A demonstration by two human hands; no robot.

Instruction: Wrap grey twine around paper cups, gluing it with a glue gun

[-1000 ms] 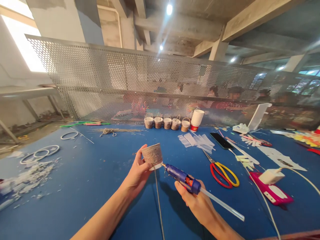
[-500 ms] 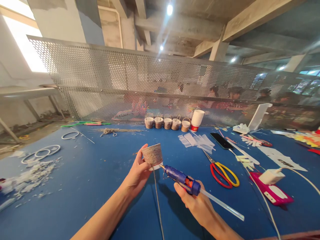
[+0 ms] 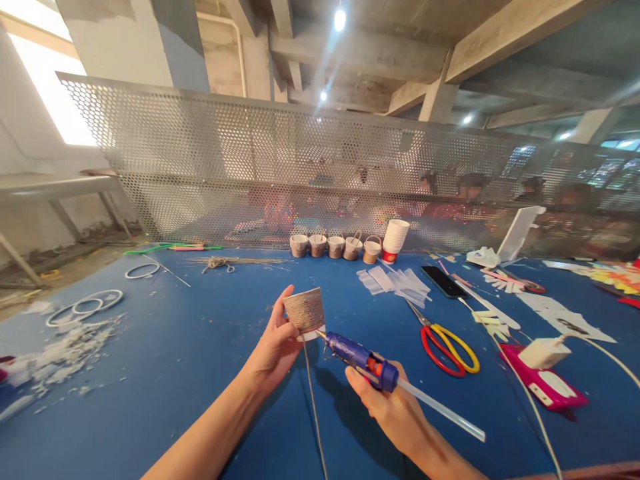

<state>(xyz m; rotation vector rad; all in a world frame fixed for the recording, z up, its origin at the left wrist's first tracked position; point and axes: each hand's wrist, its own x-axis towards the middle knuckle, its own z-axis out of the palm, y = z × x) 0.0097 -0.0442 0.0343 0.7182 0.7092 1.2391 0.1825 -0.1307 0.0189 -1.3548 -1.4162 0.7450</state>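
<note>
My left hand point(image 3: 274, 343) grips a paper cup point(image 3: 305, 311) tipped on its side and wound with brown twine over most of its wall. A white strip of the cup shows at the lower edge. From there a loose length of twine point(image 3: 314, 413) hangs down toward me across the table. In my right hand point(image 3: 387, 400) is a blue hot glue gun point(image 3: 357, 355), a clear glue stick point(image 3: 443, 410) poking out of its back. The nozzle points at the cup's white edge, close to the twine; whether it touches I cannot tell.
Several twine-wrapped little baskets point(image 3: 335, 247) and a stack of paper cups point(image 3: 395, 239) line the back before a perforated metal screen point(image 3: 240, 167). Rightward lie scissors point(image 3: 447, 347), a phone point(image 3: 443, 281) and a pink power strip point(image 3: 545, 383). White rings point(image 3: 83, 307) and scraps point(image 3: 70, 353) lie left.
The glue gun has shifted very slightly left along the cup's lower edge. Both hands keep their holds, and the cup stays nearly in place.
</note>
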